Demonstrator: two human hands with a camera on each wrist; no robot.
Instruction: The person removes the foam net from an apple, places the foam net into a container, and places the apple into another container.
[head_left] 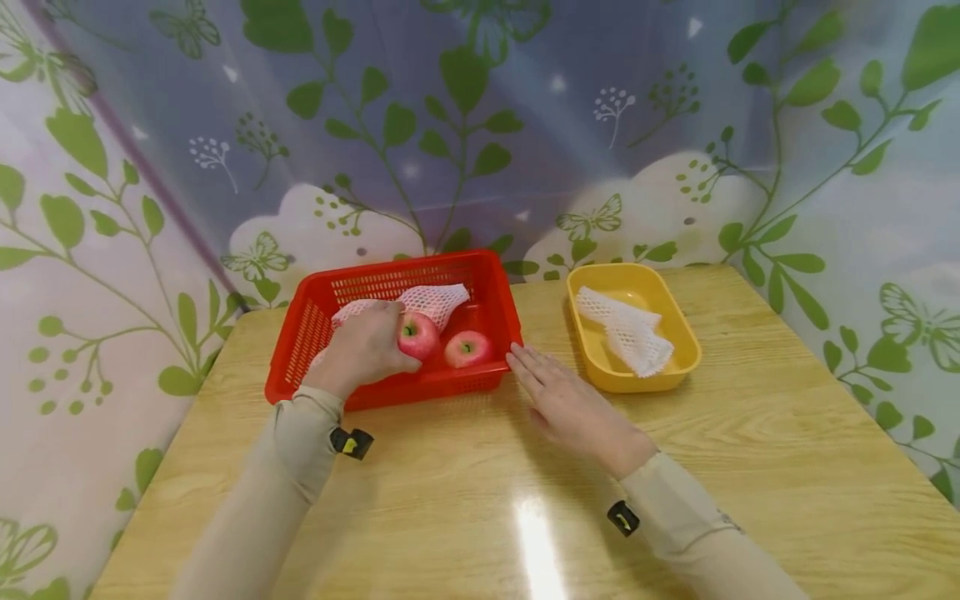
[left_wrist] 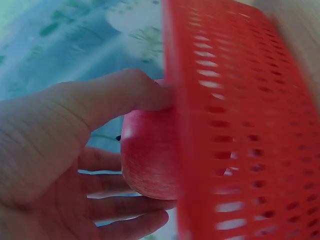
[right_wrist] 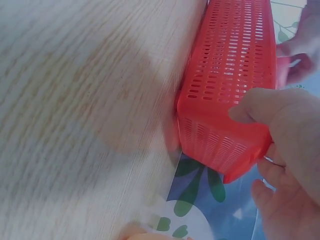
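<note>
My left hand [head_left: 358, 346] reaches over the front rim of a red plastic basket [head_left: 480, 379] and grips a red apple [head_left: 417, 335]. In the left wrist view the thumb lies on top of that apple [left_wrist: 150, 155], with the fingers around its far side. A second apple [head_left: 468, 349] sits in the basket to the right of it. White foam net sleeves [head_left: 435, 302] lie behind the apples, partly hidden by my left hand. With fairly straight fingers, my right hand [head_left: 566, 408] touches the basket's front right corner; its thumb shows against the outer wall [right_wrist: 215, 112] in the right wrist view.
To the right of the basket stands a yellow tray [head_left: 678, 377] holding white foam net sleeves [head_left: 633, 333]. Both containers rest on a wooden table [head_left: 450, 500]. Behind the table hangs a backdrop [head_left: 480, 192] printed with leaves and butterflies.
</note>
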